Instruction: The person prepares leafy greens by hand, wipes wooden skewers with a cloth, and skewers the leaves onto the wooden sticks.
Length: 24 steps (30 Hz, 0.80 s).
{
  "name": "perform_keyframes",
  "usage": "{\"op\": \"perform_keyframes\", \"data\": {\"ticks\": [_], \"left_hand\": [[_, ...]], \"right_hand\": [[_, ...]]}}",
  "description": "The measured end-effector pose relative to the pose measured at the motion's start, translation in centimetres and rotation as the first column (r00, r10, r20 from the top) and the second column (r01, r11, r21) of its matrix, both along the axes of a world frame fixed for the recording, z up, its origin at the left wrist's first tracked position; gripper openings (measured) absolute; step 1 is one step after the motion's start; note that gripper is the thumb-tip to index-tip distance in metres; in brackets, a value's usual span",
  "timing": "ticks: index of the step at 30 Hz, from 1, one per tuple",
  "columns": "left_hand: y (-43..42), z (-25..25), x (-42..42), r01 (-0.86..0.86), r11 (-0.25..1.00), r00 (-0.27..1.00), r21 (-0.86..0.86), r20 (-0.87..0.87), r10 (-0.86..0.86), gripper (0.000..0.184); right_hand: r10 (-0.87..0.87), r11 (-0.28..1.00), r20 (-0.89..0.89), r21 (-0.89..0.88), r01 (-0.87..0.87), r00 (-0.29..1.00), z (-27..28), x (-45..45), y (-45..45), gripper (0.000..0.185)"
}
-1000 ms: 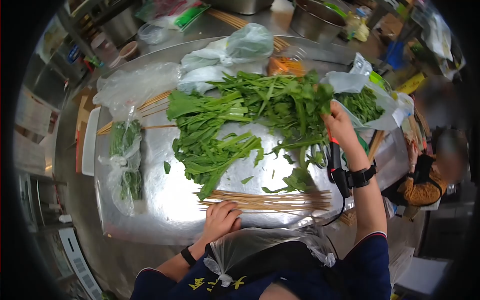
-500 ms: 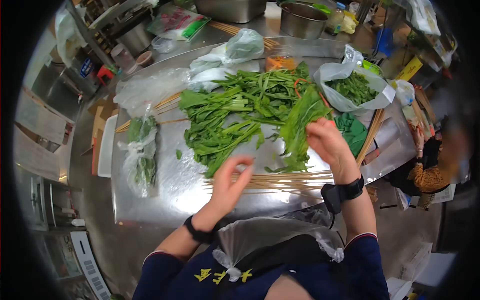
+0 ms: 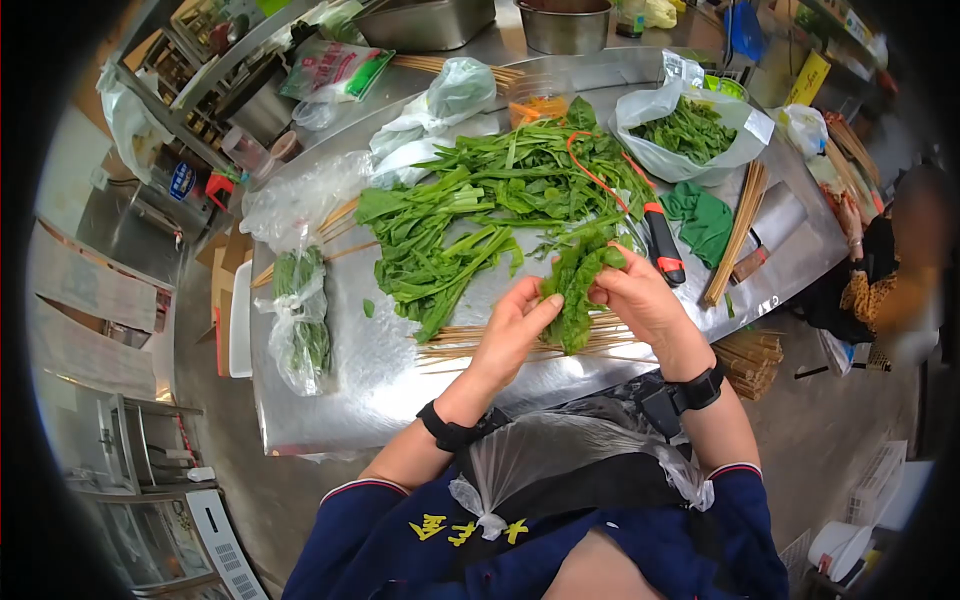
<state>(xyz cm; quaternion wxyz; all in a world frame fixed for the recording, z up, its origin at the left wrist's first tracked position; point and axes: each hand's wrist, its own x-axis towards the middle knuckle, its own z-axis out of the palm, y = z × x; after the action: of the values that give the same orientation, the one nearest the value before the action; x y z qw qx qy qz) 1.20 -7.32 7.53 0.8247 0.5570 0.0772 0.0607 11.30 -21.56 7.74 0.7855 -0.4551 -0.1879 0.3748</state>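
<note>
Above the loose skewers, near the front of the metal table: one clump of leaves, two hands on it. Left hand pinched nearly closed, thumb and fingers on the clump's left side. Right hand likewise, thumb and fingers on its upper right. One black band per wrist.

Skewers below overlap; no sure count. Beyond the hands, one broad heap of greens, stems crossing. One black-and-orange handled tool just right of it; then one green cloth, one skewer bundle. Behind those, one open pale bag holding cut leaves. Far side: one clear tub, orange pieces inside; two metal vessels past it. Left: one plastic-wrapped green bundle. One other person, far right.
</note>
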Motion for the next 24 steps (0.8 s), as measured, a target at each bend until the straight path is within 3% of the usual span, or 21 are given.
{"op": "perform_keyframes", "data": {"ticks": [4,6,10,11,12,13,14,15,16,17,18,19,20,21,22,23,24], "left_hand": [[0.5,-0.6,0.1,0.145,0.989,0.988,-0.027,-0.051,-0.146,0.023],[1.5,-1.8,0.2,0.297,0.953,0.954,-0.059,-0.030,-0.299,0.028],[1.4,-1.7,0.4,0.434,0.896,0.897,0.089,-0.140,-0.420,0.025],[1.8,-1.5,0.5,0.488,0.860,0.872,0.150,-0.114,-0.475,0.023],[2.1,-1.1,0.7,0.537,0.816,0.843,0.214,-0.091,-0.530,0.021],[2.1,0.3,0.9,0.451,0.878,0.891,0.161,-0.136,-0.433,0.019],[2.6,-0.2,1.6,0.456,0.877,0.889,0.154,-0.121,-0.441,0.019],[3.2,-0.9,2.3,0.277,0.935,0.961,0.222,-0.079,-0.266,0.020],[3.8,-1.3,3.2,0.086,0.956,0.996,0.281,-0.025,-0.083,0.022],[4.2,-1.1,4.2,0.089,0.957,0.996,0.274,-0.010,-0.090,0.022],[4.5,-0.9,5.2,0.018,0.813,0.999,0.582,0.024,-0.040,0.027],[4.5,-0.7,5.9,-0.057,0.572,0.998,0.819,0.069,0.001,0.036],[4.0,-0.8,6.2,-0.053,0.576,0.998,0.816,0.066,-0.002,0.036],[3.2,-0.8,6.3,-0.098,0.317,0.995,0.943,0.096,0.021,0.041],[2.8,-0.6,6.3,-0.136,0.026,0.990,0.990,0.135,0.028,0.048],[2.7,0.0,5.9,-0.180,0.068,0.984,0.981,0.179,0.014,0.048],[3.1,-0.3,5.3,-0.185,0.068,0.983,0.980,0.185,0.015,0.048]], "right_hand": [[-0.034,0.996,0.058,-0.077,0.039,0.998,-0.7,-0.4,0.5,0.020],[0.052,0.998,-0.098,-0.019,-0.054,0.994,-0.7,-0.3,0.7,0.019],[0.076,0.974,-0.214,-0.193,-0.119,0.974,0.3,-0.6,0.3,0.018],[0.460,0.888,-0.276,0.124,-0.443,0.844,-0.9,1.6,-0.5,0.021],[0.448,0.894,-0.274,0.114,-0.434,0.851,-1.6,2.7,-1.6,0.021],[0.184,0.979,-0.216,-0.051,-0.200,0.959,-0.5,3.2,-2.3,0.021],[-0.083,0.979,-0.109,-0.195,0.060,0.991,0.7,3.9,-3.0,0.022],[-0.252,0.939,0.117,-0.212,0.272,0.961,2.1,5.2,-3.5,0.022],[-0.397,0.864,0.338,-0.175,0.472,0.853,3.3,7.0,-3.9,0.023],[-0.496,0.789,0.497,-0.085,0.609,0.712,3.7,9.4,-4.9,0.024],[-0.569,0.699,0.625,0.025,0.715,0.534,4.0,11.7,-6.0,0.024],[-0.551,0.583,0.773,0.088,0.808,0.313,4.9,13.6,-6.4,0.029],[-0.484,0.467,0.872,0.179,0.866,0.081,5.7,15.4,-6.6,0.034],[-0.484,0.462,0.871,0.173,0.870,0.084,5.2,17.6,-7.1,0.034],[-0.188,0.268,0.980,0.112,0.957,-0.062,4.0,20.0,-7.9,0.036],[0.154,0.053,0.979,0.125,0.991,-0.132,3.2,21.7,-8.7,0.038],[0.154,0.054,0.979,0.130,0.990,-0.137,2.8,22.1,-9.3,0.038]]}}
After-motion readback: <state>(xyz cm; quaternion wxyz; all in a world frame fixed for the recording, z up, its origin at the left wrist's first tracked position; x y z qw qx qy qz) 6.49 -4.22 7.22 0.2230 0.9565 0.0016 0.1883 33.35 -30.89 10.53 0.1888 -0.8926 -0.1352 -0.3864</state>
